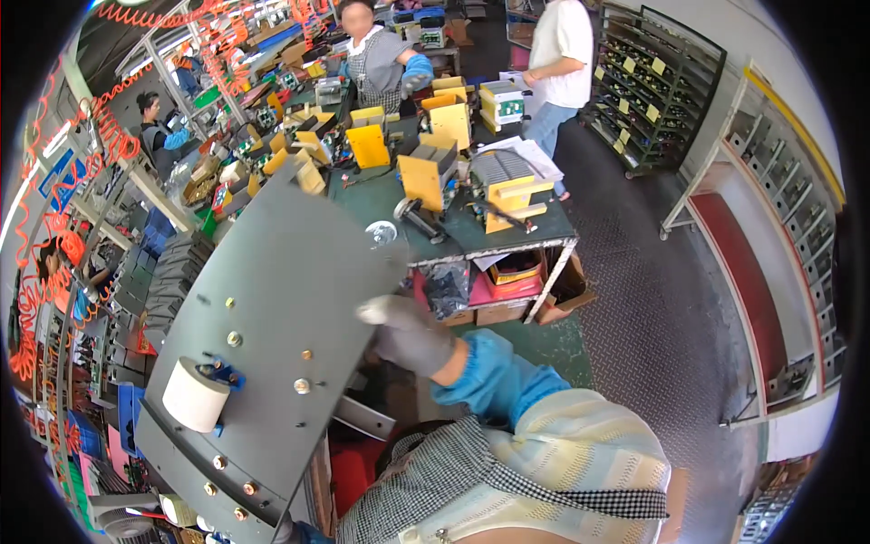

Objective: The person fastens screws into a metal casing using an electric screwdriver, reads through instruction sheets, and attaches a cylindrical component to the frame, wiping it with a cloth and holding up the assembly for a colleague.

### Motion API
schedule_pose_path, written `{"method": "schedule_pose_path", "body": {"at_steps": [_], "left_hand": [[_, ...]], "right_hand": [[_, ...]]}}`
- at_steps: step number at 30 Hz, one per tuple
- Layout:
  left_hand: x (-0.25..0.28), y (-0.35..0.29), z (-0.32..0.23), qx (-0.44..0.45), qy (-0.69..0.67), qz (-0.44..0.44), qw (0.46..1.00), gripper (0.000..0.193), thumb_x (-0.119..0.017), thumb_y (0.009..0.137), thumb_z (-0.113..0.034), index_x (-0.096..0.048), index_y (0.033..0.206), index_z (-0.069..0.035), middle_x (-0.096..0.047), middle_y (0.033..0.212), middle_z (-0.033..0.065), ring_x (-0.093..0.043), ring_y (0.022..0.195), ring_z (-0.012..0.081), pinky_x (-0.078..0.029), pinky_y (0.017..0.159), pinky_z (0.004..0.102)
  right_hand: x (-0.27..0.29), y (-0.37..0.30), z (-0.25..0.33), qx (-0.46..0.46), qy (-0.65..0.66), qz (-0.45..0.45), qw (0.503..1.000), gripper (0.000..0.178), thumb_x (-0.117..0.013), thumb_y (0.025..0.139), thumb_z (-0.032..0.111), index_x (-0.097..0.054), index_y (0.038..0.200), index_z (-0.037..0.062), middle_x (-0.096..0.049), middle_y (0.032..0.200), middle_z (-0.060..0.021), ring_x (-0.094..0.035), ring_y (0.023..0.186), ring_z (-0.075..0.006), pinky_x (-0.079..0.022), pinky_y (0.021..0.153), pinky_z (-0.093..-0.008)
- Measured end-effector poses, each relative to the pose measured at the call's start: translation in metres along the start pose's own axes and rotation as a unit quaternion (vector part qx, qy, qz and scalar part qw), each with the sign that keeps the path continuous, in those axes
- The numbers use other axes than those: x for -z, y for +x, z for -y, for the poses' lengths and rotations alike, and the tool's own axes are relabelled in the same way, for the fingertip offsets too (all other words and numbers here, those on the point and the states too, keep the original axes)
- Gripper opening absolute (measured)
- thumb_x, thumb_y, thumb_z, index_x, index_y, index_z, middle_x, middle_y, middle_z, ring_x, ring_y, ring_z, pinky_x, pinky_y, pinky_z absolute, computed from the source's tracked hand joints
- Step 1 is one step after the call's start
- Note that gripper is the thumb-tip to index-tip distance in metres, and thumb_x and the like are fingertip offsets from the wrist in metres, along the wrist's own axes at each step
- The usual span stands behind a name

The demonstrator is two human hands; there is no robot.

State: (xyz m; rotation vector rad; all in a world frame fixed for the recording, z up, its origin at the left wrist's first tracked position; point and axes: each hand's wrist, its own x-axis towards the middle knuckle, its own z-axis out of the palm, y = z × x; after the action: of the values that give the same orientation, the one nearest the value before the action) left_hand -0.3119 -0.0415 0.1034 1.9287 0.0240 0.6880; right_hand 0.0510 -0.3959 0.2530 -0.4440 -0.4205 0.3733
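Observation:
A large, dark grey metal panel [272, 263] is tilted up in front of me, its far end blurred. Bolts and nuts dot its face, and a white cylinder [197, 396] with a blue bracket [223, 372] sits near its lower left. My right hand [408, 337], in a grey glove and blue sleeve cover, is closed at the panel's right edge with the thumb toward its face; the other fingers are hard to see. Only a sliver of my left hand [286, 528] shows at the panel's bottom corner, its fingers hidden behind the metal.
Beyond the panel, a green workbench [544, 231] carries several yellow-and-grey assemblies [422, 181]. A person [373, 68] works behind it and another [562, 54] stands alongside. On the right are a dark shelf rack [643, 86] and a wheeled metal rack [739, 272]. Orange coiled hoses [109, 136] hang at left.

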Motion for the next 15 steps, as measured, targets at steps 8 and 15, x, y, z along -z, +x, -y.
{"method": "schedule_pose_path", "body": {"at_steps": [8,15], "left_hand": [[-0.222,0.03,-0.051,-0.052,-0.124,0.171,0.976,0.048,-0.077,0.091,-0.015,-0.062,0.134,-0.002,-0.066,0.128,0.0139,-0.065,0.112,0.0274,-0.055,0.098,0.0418],[-0.568,0.26,-0.207,-0.06,-0.258,0.325,0.908,0.047,-0.073,0.094,-0.016,-0.059,0.137,-0.004,-0.064,0.133,0.0132,-0.064,0.116,0.027,-0.055,0.099,0.0387]], "right_hand": [[0.076,-0.13,0.236,0.285,-0.186,-0.194,0.92,0.062,-0.066,0.078,0.025,-0.056,0.135,0.0013,-0.065,0.122,-0.0108,-0.064,0.111,-0.0259,-0.052,0.099,-0.0425],[0.111,-0.252,0.378,0.503,-0.293,-0.33,0.743,0.059,-0.062,0.082,0.029,-0.057,0.133,0.0001,-0.063,0.126,-0.0122,-0.061,0.116,-0.0279,-0.048,0.104,-0.0433]]}}
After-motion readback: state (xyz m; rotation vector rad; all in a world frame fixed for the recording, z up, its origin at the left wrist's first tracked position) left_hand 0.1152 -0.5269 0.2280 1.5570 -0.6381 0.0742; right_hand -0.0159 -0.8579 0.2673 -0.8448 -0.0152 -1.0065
